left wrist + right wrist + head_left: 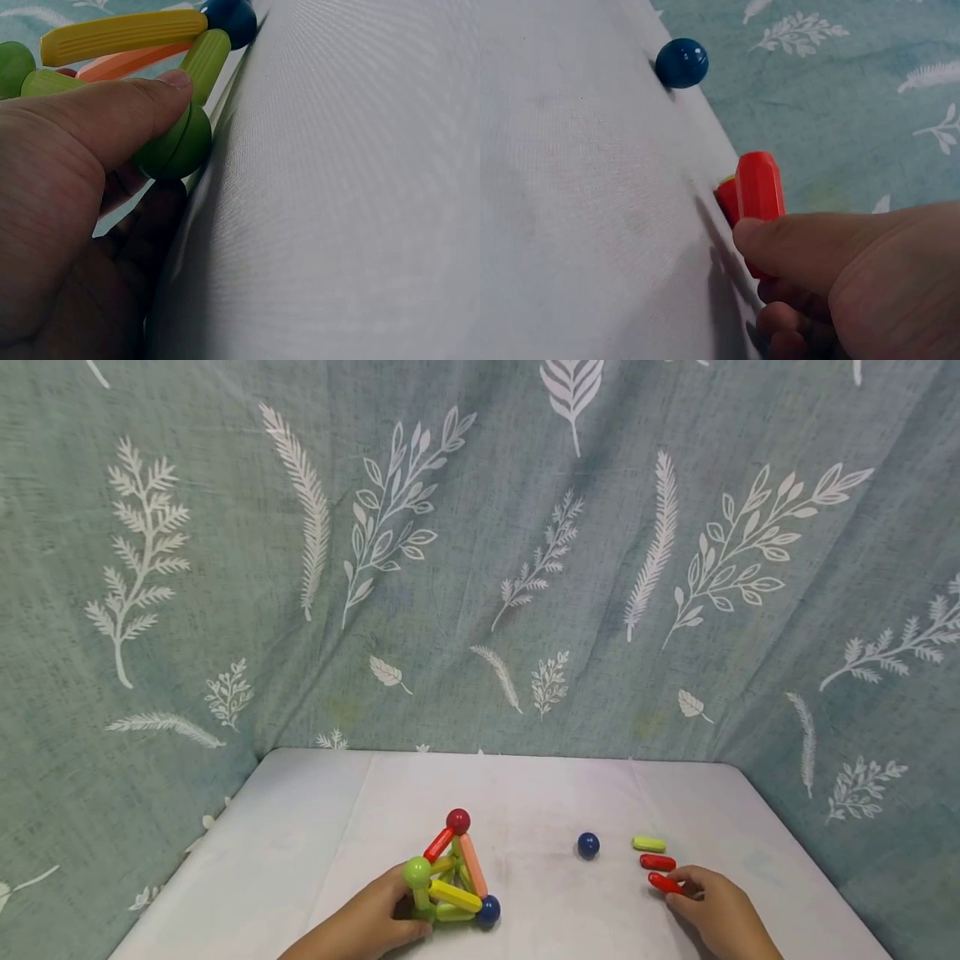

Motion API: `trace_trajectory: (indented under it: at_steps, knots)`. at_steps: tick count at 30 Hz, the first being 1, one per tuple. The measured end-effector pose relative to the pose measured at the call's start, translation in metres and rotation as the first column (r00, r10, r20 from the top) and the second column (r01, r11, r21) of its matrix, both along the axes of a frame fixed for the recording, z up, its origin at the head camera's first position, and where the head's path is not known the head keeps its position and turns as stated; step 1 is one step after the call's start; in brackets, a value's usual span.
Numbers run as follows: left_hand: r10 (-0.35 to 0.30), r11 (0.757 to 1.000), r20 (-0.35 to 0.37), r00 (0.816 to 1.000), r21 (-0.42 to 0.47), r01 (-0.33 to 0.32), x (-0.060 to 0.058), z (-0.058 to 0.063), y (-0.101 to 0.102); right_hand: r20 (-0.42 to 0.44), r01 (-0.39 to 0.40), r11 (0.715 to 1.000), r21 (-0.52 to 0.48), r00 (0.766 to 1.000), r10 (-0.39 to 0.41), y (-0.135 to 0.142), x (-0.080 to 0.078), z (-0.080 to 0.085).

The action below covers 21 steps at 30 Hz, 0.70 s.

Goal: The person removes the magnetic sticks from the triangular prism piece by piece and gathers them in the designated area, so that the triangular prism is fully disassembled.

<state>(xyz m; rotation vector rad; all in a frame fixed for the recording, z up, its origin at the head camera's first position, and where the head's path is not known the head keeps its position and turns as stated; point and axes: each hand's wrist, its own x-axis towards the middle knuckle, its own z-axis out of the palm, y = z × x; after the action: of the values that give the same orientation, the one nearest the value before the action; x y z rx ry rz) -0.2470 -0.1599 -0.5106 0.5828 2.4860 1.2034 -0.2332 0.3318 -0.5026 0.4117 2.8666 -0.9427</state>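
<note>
My left hand [378, 914] holds a frame built of coloured magnetic rods and balls by its near left corner. In the left wrist view the thumb lies on a green rod [210, 60] beside a green ball [176, 146]. A red ball [458, 821] tops the frame, a light green ball [417, 872] is at its left and a dark blue ball [488, 910] at its right corner. Between thumb and fingers, my right hand [716, 906] pinches a red magnetic rod [759, 187]. Its free end points left, close over the table.
Just beyond the right hand lie another red rod [657, 862] and a yellow-green rod [648, 843]. A loose dark blue ball [588, 845] sits between them and the frame. Patterned green cloth [480, 568] hangs behind and beside the white table [555, 918].
</note>
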Motion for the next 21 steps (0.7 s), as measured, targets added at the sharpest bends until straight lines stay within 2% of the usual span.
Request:
trace_trajectory:
  at_steps: [9,21]
  knots:
    - [0.005,1.000,0.009,1.000,-0.011,-0.005,-0.0001,-0.0005,0.0009,0.015,0.047,0.999,-0.011,0.999,-0.047,0.0003,-0.0022,-0.0005]
    - [0.019,1.000,-0.027,0.999,-0.024,-0.020,0.0029,-0.0003,0.0009,-0.012,0.063,0.998,0.021,0.998,-0.063,-0.0024,-0.0061,-0.0038]
